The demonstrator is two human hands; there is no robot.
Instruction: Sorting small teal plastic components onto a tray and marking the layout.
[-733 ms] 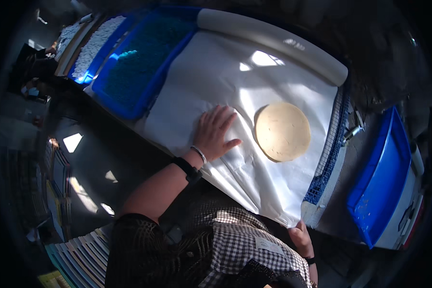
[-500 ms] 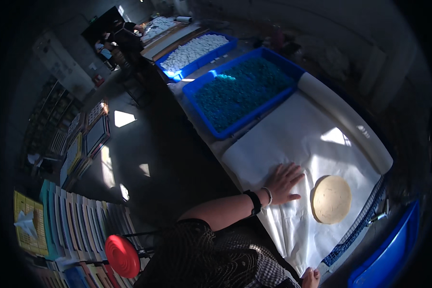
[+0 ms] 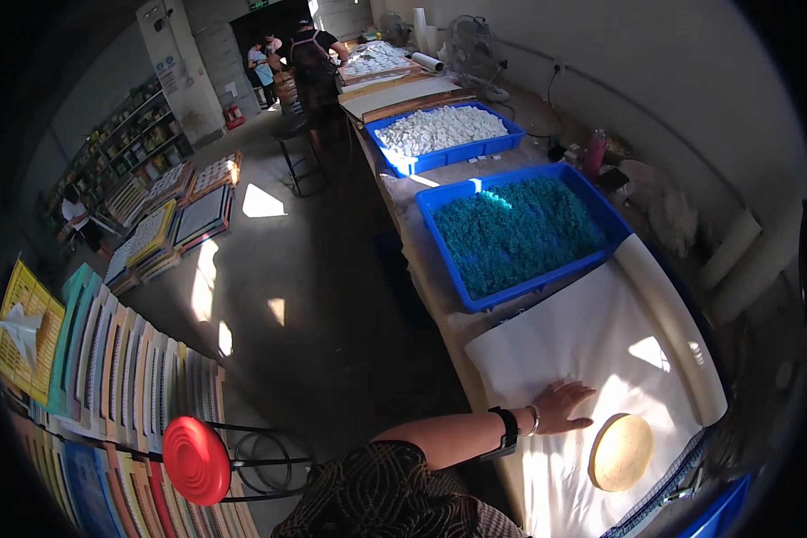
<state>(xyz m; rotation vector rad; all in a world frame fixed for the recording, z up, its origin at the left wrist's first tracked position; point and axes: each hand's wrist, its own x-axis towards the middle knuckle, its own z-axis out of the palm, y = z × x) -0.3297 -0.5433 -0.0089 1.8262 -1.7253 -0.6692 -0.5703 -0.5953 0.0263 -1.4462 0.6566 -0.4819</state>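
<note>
My left hand [image 3: 563, 408] rests palm down on a white sheet [image 3: 533, 350], its fingers stretched out and holding nothing. A dark watch and a pale bracelet circle that wrist. Just beyond the fingertips, toward the near right, a round tan disc [image 3: 622, 453] lies flat on the sheet, apart from the hand. The sheet unrolls from a thick white roll [image 3: 681, 332] along the right side of the table. My right hand is out of the picture.
Past the sheet stands a blue tray [image 3: 464, 291] of teal pieces, then another blue tray [image 3: 394, 161] of white pieces. A red round stool [image 3: 195, 460] and stacked frames [image 3: 143, 377] stand at left. A person [image 3: 309, 58] works at the far table end.
The view has tilted up, so the trays and far room show more and the scene sits lower. My right hand, at the sheet's near edge before, has left the picture.
</note>
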